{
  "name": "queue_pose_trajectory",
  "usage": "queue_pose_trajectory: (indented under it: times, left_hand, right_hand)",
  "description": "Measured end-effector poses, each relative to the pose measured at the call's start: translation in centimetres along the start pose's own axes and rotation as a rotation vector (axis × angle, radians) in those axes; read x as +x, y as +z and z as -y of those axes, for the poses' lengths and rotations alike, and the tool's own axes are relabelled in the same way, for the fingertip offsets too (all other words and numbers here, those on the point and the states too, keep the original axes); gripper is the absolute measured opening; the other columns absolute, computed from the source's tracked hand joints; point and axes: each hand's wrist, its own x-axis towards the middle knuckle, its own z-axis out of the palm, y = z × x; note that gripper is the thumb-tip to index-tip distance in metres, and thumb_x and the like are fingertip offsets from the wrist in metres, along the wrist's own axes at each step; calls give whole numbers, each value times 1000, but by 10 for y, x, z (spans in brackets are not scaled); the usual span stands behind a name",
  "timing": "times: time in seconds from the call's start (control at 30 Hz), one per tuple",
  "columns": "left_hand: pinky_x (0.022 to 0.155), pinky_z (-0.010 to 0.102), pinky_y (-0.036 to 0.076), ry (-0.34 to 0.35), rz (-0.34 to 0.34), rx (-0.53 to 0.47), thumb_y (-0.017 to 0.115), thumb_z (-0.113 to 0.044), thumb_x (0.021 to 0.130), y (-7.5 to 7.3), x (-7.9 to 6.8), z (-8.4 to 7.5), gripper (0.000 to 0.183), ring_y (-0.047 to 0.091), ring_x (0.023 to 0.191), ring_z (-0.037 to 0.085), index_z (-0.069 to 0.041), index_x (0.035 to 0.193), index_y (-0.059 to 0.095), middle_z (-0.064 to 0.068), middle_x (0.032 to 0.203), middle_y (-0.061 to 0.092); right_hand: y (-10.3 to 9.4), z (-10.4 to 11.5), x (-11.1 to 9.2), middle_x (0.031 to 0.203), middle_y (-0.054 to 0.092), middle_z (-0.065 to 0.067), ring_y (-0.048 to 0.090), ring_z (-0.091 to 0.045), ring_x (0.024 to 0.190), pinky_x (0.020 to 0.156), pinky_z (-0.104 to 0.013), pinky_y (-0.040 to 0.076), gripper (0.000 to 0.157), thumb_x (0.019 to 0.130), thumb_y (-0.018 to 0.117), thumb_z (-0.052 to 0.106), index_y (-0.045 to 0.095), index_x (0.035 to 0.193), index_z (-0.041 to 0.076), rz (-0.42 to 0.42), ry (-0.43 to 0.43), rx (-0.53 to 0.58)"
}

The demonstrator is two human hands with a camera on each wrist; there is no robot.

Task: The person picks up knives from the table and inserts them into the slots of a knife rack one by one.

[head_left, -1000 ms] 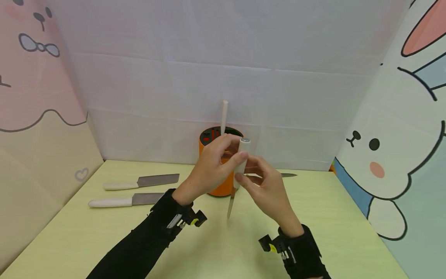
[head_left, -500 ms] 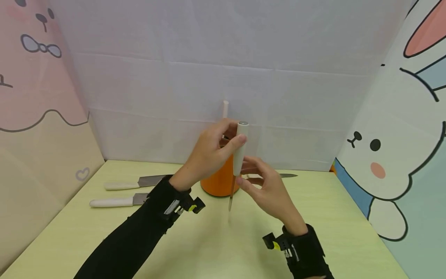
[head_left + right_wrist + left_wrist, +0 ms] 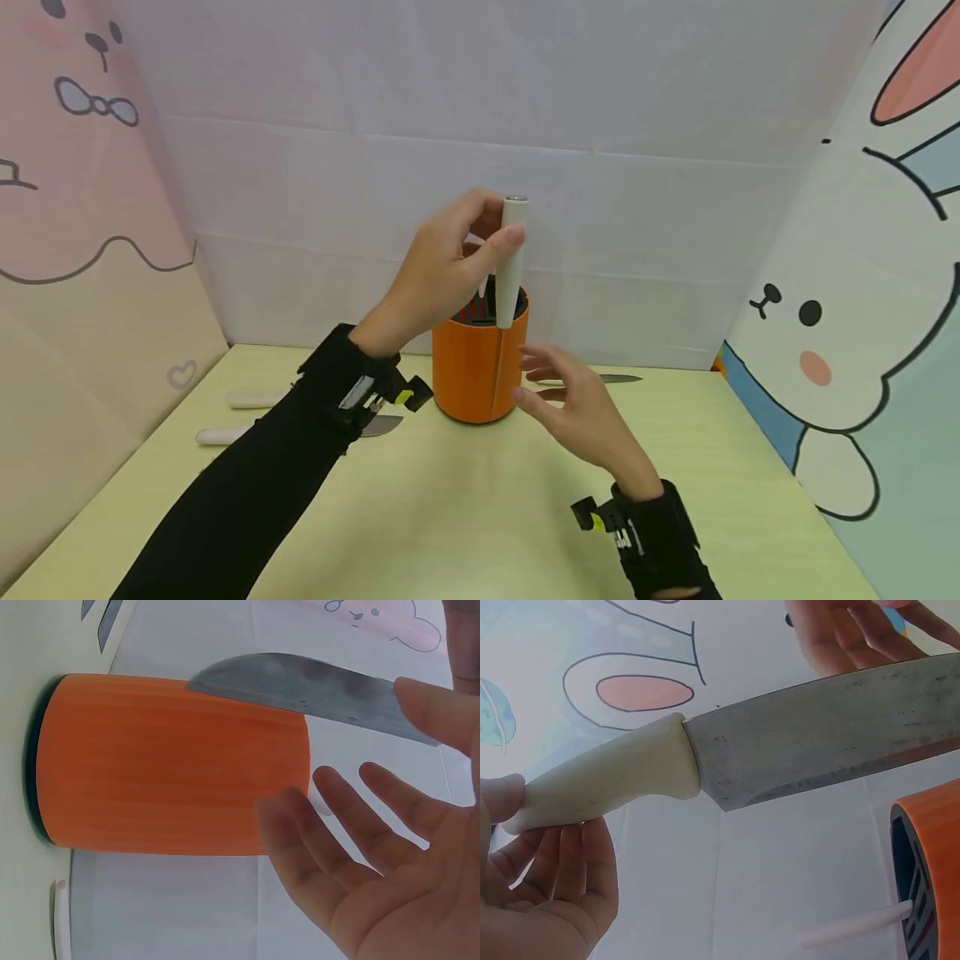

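Your left hand [image 3: 442, 271] pinches the white handle of a broad-bladed grey metal knife [image 3: 509, 287], which stands nearly upright, blade down, before an orange cylindrical knife block [image 3: 467, 371] near the back edge of the worktop [image 3: 450, 517]. Your right hand [image 3: 581, 412], fingers loosely spread, grips nothing beside it. Two white-handled metal knives [image 3: 253, 400] lie toward the back left corner.

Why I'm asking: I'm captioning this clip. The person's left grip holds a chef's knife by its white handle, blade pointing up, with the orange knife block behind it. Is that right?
Not quite: the head view shows the blade pointing down, below the white handle. The rest stands: the left grip holds the chef's knife by that handle, with the orange knife block behind it.
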Motion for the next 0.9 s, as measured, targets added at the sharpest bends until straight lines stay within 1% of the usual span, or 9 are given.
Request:
queue_pose_trajectory:
  times: [0.1, 0.27, 0.4, 0.5, 0.63, 0.7, 0.9]
  left_hand:
    - [75, 27, 51, -7, -7, 13, 54, -12, 99, -4, 7, -3, 16, 55, 89, 12, -2, 111, 54, 6, 97, 60]
    - [77, 28, 48, -18, -20, 50, 53, -13, 99, -11, 18, -7, 17, 54, 89, 12, -2, 112, 54, 6, 99, 61]
    - [77, 29, 47, -5, -29, 72, 52, -12, 99, -17, 27, -11, 17, 54, 86, 13, -2, 113, 55, 7, 98, 61]
    - [76, 29, 48, 11, -41, 73, 52, -20, 100, -21, 38, 2, 19, 54, 84, 11, -7, 113, 55, 2, 97, 62]
    - [76, 29, 48, 3, -61, 62, 54, -29, 99, -25, 53, 19, 21, 55, 84, 10, -14, 114, 55, -3, 96, 61]
    - [75, 29, 48, -3, -65, 60, 55, -28, 99, -26, 58, 19, 22, 54, 85, 11, -13, 115, 55, -2, 98, 60]
    - [75, 28, 48, 10, -76, 88, 54, -25, 100, -29, 68, 21, 23, 54, 86, 11, -12, 117, 55, -2, 101, 59]
  right_hand:
    - [1, -3, 0, 120, 56, 3, 55, -16, 106, 84, -30, 52, 48, 92, 65, 35, 47, 136, 26, 17, -2, -20]
    - [1, -7, 0, 120, 56, 3, 56, -16, 104, 84, -34, 53, 49, 91, 66, 35, 47, 136, 27, 59, 39, -41]
    - [1, -10, 0, 119, 56, 2, 57, -17, 103, 84, -37, 53, 50, 91, 67, 33, 46, 136, 27, 93, 63, -38]
    - [2, -11, -1, 119, 56, 1, 57, -18, 104, 85, -37, 53, 51, 91, 67, 31, 45, 137, 27, 111, 66, -37]
    - [3, -12, -1, 119, 56, 2, 56, -17, 104, 85, -34, 52, 52, 91, 68, 30, 44, 137, 28, 123, 72, -40]
    - [4, -13, -1, 119, 56, 3, 56, -16, 104, 85, -34, 52, 53, 91, 68, 30, 44, 137, 28, 127, 74, -42]
    - [3, -13, -2, 120, 55, 4, 56, -16, 104, 85, -34, 52, 52, 90, 68, 30, 45, 137, 29, 137, 75, -58]
